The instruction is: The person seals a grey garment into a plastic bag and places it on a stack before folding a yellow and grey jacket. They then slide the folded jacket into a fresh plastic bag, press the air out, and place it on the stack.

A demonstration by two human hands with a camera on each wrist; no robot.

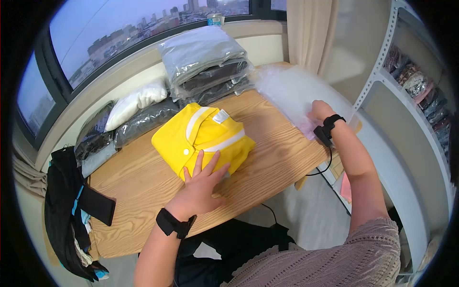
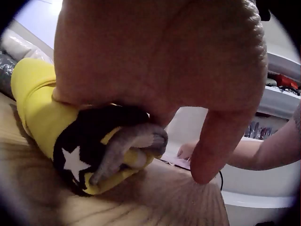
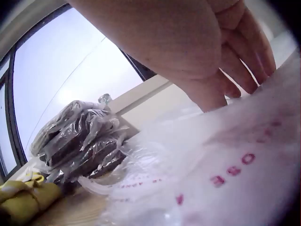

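Observation:
A folded yellow garment (image 1: 203, 136) with white stripes, a white label and a round white button lies on the wooden table (image 1: 282, 138). Spread fingers of my left hand (image 1: 201, 191) rest on its near edge. In the left wrist view, that end of the garment (image 2: 35, 94) shows a dark patch with a white star and a grey edge. Over on the right, my right hand (image 1: 322, 111) is at a stack of translucent plastic bags (image 1: 306, 91). Its fingers point down, fingertips at the top bag (image 3: 225, 155), which carries red print.
Clothes in clear bags (image 1: 205, 57) are piled at the back by the window. More bagged items, including a white one (image 1: 136, 103), lie left of them. Black clothing (image 1: 64, 205) hangs over the left end. A metal shelf (image 1: 382, 81) stands at right; a black cable (image 1: 325, 170) hangs from the right wrist.

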